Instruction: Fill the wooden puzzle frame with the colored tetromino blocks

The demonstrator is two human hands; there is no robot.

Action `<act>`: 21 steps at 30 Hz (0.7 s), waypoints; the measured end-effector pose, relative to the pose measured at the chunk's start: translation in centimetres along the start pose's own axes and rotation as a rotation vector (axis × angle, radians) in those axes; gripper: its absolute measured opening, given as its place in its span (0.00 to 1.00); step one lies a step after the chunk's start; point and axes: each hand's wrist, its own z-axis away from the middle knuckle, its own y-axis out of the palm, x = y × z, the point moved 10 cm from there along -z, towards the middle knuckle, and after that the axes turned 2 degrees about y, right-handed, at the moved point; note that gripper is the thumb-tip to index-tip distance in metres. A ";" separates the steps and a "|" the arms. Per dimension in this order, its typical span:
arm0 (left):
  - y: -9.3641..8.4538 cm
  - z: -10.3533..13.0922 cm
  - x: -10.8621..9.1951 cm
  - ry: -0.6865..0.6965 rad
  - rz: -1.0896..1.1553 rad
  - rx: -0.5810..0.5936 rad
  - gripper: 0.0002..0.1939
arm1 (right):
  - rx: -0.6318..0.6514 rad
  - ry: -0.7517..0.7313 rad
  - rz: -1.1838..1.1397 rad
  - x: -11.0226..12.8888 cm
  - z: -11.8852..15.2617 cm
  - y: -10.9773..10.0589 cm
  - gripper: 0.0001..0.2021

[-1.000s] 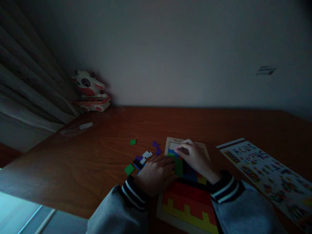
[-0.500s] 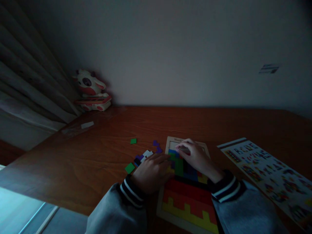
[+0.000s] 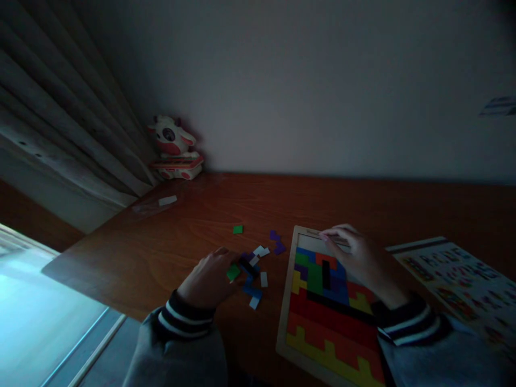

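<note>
A wooden puzzle tray (image 3: 284, 317) lies on the table, filled with red, orange, yellow, green and blue block-shaped pieces; its far end shows a pale bare strip. Above that strip is my right hand (image 3: 355, 258), thumb and fingertips pinched together; whatever sits between them is too small to make out. My left hand (image 3: 212, 277) is over the table left of the tray, thumb and fingers apart around a green piece (image 3: 233, 272). Whether it touches that piece is unclear. Beside its fingertips lie a black piece (image 3: 249, 266), blue pieces (image 3: 252, 291) and several white pieces (image 3: 264, 279).
Purple pieces (image 3: 278, 247) and another green piece (image 3: 238, 229) lie farther back. A printed pattern sheet (image 3: 455, 279) rests right of the tray. A cow-shaped toy (image 3: 175, 148) stands at the back left, near a small white slip (image 3: 167, 200) and the curtain.
My left hand has left the tray and moved left to the loose pieces. My right hand stays pinched over the tray's far end. The view has turned left.
</note>
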 end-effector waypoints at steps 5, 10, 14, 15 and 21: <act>0.6 -0.7 -0.2 -0.031 0.010 0.073 0.11 | -0.049 -0.010 0.000 0.1 0.1 -0.8 0.15; 0.2 -1.3 -2.2 0.054 0.064 0.084 0.20 | -0.041 0.005 0.010 0.3 0.2 -0.8 0.14; 1.1 -1.9 -2.6 0.078 0.054 0.125 0.24 | -0.061 0.001 0.006 0.2 0.0 -1.2 0.14; 1.2 -2.0 -2.5 0.071 0.050 0.132 0.24 | -0.064 0.000 -0.003 0.1 0.0 -1.3 0.14; 1.3 -2.4 -2.6 0.038 0.008 0.149 0.18 | -0.078 0.018 -0.017 -0.1 0.0 -1.5 0.14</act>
